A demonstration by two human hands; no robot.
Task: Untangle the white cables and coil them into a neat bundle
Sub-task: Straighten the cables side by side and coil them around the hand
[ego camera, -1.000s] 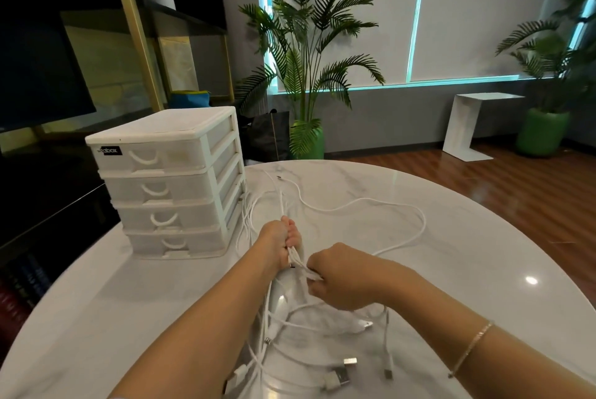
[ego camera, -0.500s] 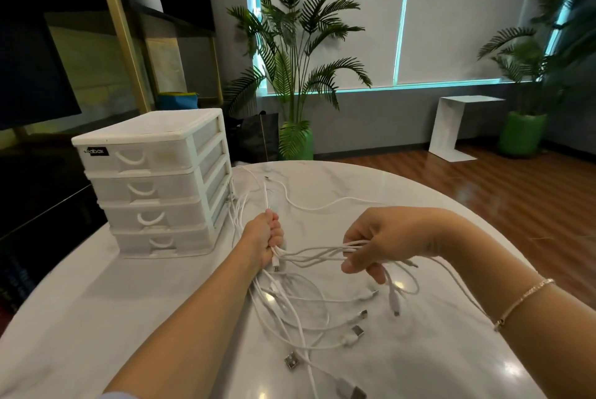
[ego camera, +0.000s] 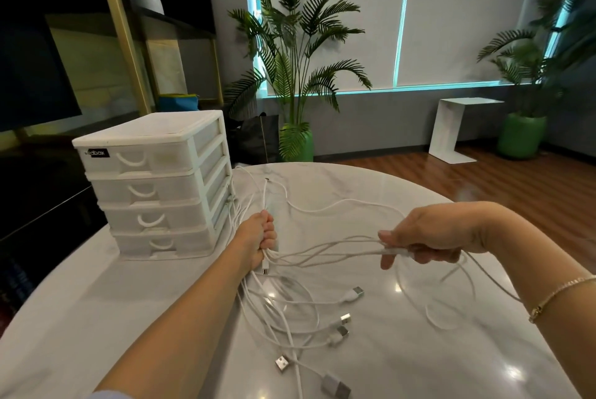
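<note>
The left hand [ego camera: 259, 237] and the right hand [ego camera: 422, 239] both grasp the white cables [ego camera: 290, 311]. Loose tangled loops lie on the desk [ego camera: 129, 302]; untangling seems only begun, coiling not started.

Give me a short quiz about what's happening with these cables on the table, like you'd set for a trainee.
1. True or false: both hands grip the white cables.
2. The left hand is nearest to which item: A) the white drawer unit B) the green plant pot C) the white side table?
3. Fill in: the loose USB plugs lie on the ____ table.

Key
1. True: the left hand clasps a bunch of strands, and the right hand pinches several strands pulled out to the side.
2. A.
3. Marble: white, round-edged and glossy.
</note>
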